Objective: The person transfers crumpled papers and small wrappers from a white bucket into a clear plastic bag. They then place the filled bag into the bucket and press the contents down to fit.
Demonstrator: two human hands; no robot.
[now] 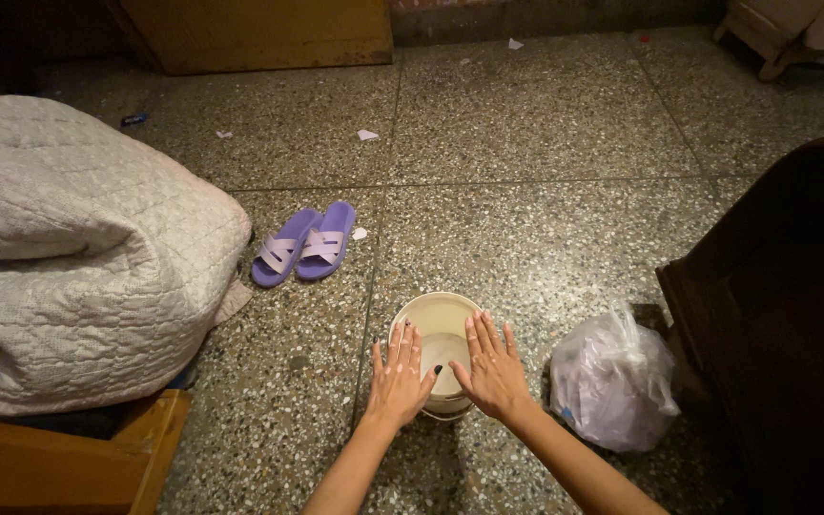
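Small cream bucket (438,319) sits on the speckled floor (545,191) by a tied plastic bag (612,381). Left hand (399,380) and right hand (493,367) hover flat over its rim, fingers spread, gripping nothing. Looks like reaching in; next needs an actual grip.

left hand (400,380) flat on bucket (438,315) rim | right hand (493,370) likewise | plastic bag (612,381) just beside

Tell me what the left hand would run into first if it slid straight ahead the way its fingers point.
The left hand lies flat over the cream bucket, fingers pointing up-frame. Going on, it would probably meet the bucket's far rim first; beyond that is bare speckled floor.
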